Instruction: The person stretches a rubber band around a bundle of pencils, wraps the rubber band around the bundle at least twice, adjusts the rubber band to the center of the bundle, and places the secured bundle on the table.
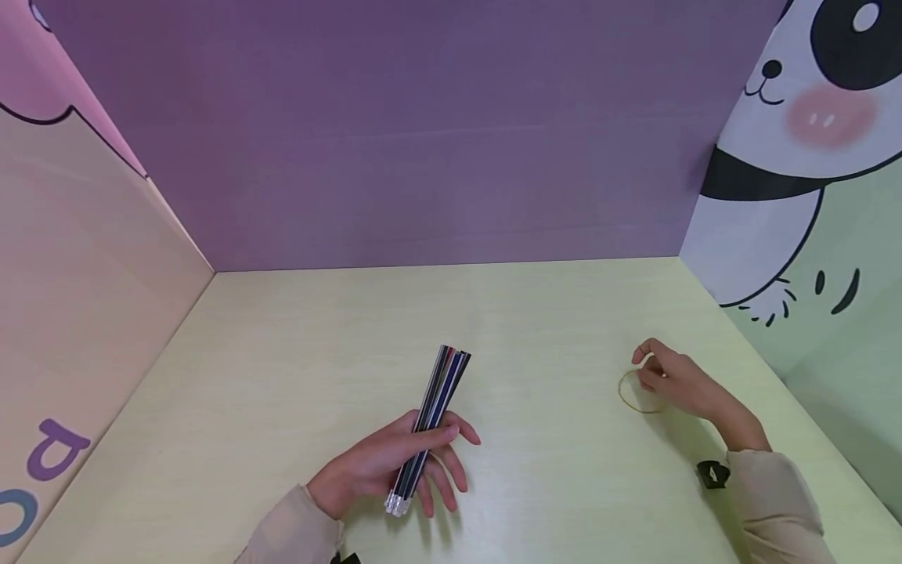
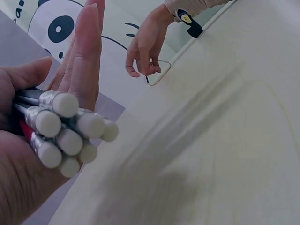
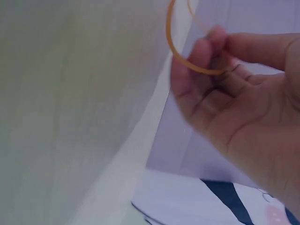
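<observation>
A bundle of dark pencils (image 1: 440, 392), one of them red, lies across my left hand (image 1: 384, 458), clamped under the thumb with the other fingers spread. Their white eraser ends (image 2: 70, 141) point back toward me in metal ferrules, and the far ends angle up and away. Off to the right, my right hand (image 1: 687, 384) pinches a thin yellow-orange rubber band (image 1: 623, 397) between thumb and fingertips. In the right wrist view the band (image 3: 170, 33) hangs as a loose loop, apart from the pencils.
A pale wood-grain table (image 1: 282, 352) lies under both hands. It is bounded by a purple back panel (image 1: 451, 157), a pinkish left panel (image 1: 92, 274) with letters, and a green right panel (image 1: 846, 376) with a panda drawing. Black devices sit at both wrists.
</observation>
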Available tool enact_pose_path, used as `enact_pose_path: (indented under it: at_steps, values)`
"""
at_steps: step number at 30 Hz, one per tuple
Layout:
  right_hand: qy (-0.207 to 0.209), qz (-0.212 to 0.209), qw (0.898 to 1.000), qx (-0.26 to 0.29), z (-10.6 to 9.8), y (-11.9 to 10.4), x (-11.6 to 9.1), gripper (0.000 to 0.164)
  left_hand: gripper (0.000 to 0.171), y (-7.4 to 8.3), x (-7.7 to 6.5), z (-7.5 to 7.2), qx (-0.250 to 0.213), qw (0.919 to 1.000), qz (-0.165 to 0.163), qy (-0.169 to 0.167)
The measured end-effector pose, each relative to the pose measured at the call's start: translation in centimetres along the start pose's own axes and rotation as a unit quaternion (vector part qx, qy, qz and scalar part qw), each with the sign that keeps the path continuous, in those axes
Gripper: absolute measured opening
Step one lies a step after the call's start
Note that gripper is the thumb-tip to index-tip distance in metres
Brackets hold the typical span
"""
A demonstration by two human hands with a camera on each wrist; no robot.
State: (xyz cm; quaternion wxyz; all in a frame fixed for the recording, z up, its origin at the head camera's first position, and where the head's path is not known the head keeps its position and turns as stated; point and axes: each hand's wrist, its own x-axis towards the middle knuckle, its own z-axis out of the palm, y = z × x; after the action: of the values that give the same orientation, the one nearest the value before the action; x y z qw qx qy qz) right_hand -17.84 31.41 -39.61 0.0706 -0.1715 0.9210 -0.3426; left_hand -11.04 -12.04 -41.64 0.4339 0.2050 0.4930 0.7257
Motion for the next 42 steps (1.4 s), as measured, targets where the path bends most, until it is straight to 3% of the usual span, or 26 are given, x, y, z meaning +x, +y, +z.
enact_pose_path:
  at_steps: [3,6,8,10,13,16,19,24,27,30,36,42]
  values:
    - [0.008,-0.017,0.996,0.092,0.1,-0.5,0.1,0.016,0.030,-0.2,0.2,0.0,-0.001,1.0000,-0.002,-0.001]
    - [0.009,-0.034,0.978,0.207,0.0,-1.1,0.1,0.019,0.030,-0.4,0.3,0.0,-0.001,1.0000,-0.003,-0.002]
    - [-0.007,-0.053,0.954,0.294,-0.1,-1.4,0.2,0.020,0.030,-0.6,0.4,0.0,-0.002,1.0000,-0.002,-0.001]
    - [-0.033,-0.070,0.924,0.375,-0.2,-1.8,0.2,0.023,0.031,-0.7,0.5,0.0,0.000,1.0000,-0.002,0.003]
    - [-0.072,-0.098,0.881,0.457,-0.1,-2.3,0.2,0.034,0.032,-0.9,0.5,-0.1,0.001,0.9999,-0.004,0.011]
    - [-0.083,-0.118,0.869,0.473,0.2,-2.8,0.2,0.036,0.033,-1.0,0.5,-0.1,0.005,0.9998,-0.004,0.019]
    - [-0.075,-0.122,0.881,0.450,0.6,-3.3,0.4,0.023,0.033,-1.0,0.4,-0.1,0.007,0.9997,-0.003,0.021]
    - [-0.056,-0.087,0.929,0.355,1.3,-4.9,0.0,0.020,0.032,-1.0,0.5,0.0,0.006,0.9998,-0.004,0.020]
    - [-0.053,-0.077,0.952,0.291,1.9,-6.3,-0.4,0.020,0.032,-0.9,0.6,0.0,0.004,0.9998,-0.005,0.018]
    - [-0.046,-0.071,0.962,0.261,2.8,-7.6,-0.6,0.008,0.032,-1.0,0.7,0.0,0.004,0.9999,-0.004,0.016]
    - [-0.021,-0.071,0.978,0.196,4.3,-9.2,0.1,0.033,0.032,-1.0,0.7,0.0,-0.001,1.0000,0.000,0.001]
    - [-0.052,-0.110,0.983,0.135,5.1,-12.0,1.3,0.038,0.030,-0.9,0.6,0.5,0.009,0.9999,-0.009,-0.009]
